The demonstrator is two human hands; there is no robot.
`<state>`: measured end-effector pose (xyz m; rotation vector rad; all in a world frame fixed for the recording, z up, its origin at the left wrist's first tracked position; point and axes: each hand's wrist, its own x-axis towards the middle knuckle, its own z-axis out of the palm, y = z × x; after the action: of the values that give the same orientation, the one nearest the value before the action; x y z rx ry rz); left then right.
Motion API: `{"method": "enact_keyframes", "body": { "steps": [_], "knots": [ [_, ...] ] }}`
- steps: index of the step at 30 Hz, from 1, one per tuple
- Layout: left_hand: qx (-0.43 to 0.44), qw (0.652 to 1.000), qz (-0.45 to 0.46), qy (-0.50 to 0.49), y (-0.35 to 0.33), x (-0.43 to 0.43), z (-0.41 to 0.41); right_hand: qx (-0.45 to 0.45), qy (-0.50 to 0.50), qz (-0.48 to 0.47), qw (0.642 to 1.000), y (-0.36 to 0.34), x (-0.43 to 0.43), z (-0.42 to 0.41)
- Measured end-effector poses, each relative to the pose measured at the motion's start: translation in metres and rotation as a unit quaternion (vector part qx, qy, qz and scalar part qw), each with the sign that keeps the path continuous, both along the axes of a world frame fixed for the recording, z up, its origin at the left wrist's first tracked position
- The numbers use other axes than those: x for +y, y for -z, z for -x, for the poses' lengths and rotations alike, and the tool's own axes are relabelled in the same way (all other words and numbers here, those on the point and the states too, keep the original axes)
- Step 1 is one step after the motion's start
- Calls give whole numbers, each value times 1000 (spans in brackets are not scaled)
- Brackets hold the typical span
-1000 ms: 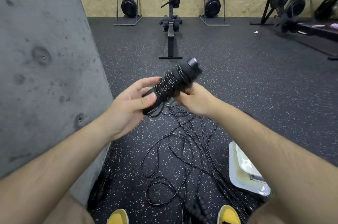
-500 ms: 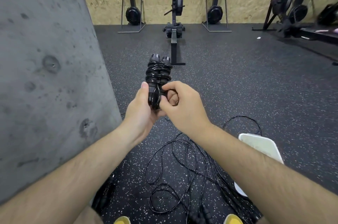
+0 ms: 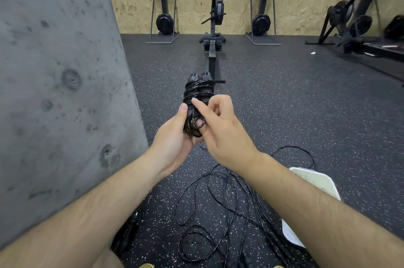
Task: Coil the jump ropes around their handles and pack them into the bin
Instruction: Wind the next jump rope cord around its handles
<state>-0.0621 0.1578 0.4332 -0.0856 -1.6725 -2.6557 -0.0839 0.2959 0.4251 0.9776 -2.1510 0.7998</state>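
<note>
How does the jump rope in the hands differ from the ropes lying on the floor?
The held jump rope is wound tightly around its two paired handles; the floor ropes sprawl in loose, overlapping loops. The held jump rope is raised, gripped by the left hand with the right hand pinching its cord; the floor ropes lie untouched on the speckled floor. Both have thin black cord.
</note>
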Motion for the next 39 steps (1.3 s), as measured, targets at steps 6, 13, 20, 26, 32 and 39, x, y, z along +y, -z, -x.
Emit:
{"method": "enact_keyframes", "body": {
  "steps": [6,13,20,26,32,39],
  "knots": [
    [19,1000,13,-2,0,-6,3,40,-49,43,997,-6,-1,-3],
    [30,999,17,-31,-6,-16,7,-31,-93,23,995,-13,-1,-5],
    [15,999,11,-49,-12,-29,5,-37,-94,-138,985,-22,4,-11],
    [3,999,5,-33,-16,-35,0,-44,-113,-146,982,-26,6,-17],
    [5,1000,22,-12,-13,-33,0,15,-62,-82,995,-15,1,-7],
    [31,999,10,13,-10,-21,-2,44,-25,-4,999,-12,-4,-1]
  ]
}}
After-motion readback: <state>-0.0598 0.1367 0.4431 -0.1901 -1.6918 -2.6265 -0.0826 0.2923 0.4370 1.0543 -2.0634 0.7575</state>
